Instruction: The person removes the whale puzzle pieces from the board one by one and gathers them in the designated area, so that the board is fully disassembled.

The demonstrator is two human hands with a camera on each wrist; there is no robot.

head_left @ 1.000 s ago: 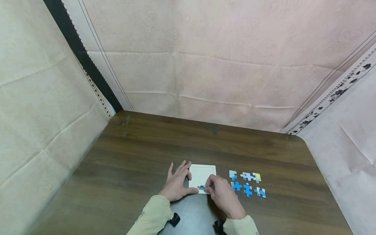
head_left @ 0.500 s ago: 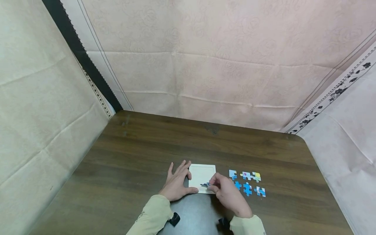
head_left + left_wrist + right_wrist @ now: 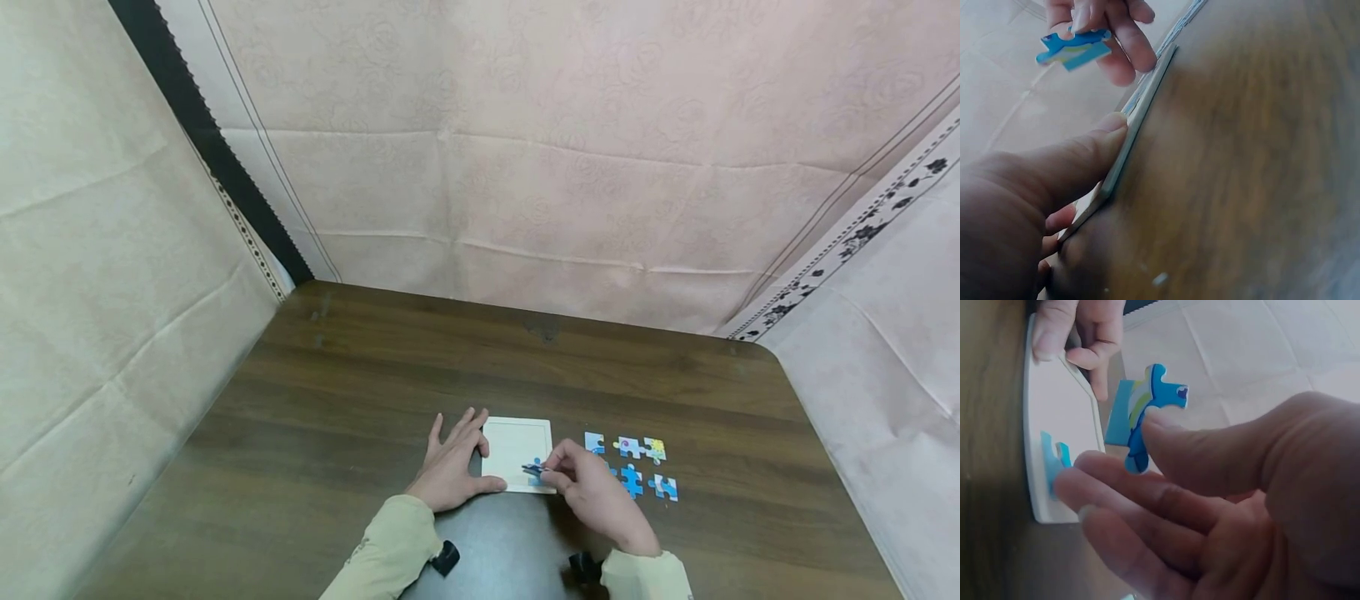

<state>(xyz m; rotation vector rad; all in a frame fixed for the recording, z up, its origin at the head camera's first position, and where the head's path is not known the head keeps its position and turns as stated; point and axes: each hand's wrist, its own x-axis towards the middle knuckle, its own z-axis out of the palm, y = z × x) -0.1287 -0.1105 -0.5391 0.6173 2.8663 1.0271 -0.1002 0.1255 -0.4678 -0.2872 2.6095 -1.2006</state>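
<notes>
My left hand rests at the left side of a white puzzle tray, its outer fingers spread and its thumb pressing on the near edge. Over the tray's lower right, my right hand pinches a blue jigsaw piece between thumb and index finger. That piece carries a yellow-green and white stripe and is tilted, above the tray floor in the right wrist view. Another blue jigsaw piece lies inside the tray near its lower right corner, partly hidden behind my right fingers.
Several loose jigsaw pieces lie on the wooden table right of the tray, among them a yellow piece and a blue-and-white piece. My right hand partly covers this group. Light cloth hangs behind the table.
My right hand has moved rightward across the tray with the pinched jigsaw piece, away from the near edge's middle. A blue piece in the tray has come into sight. The left hand stays put.
</notes>
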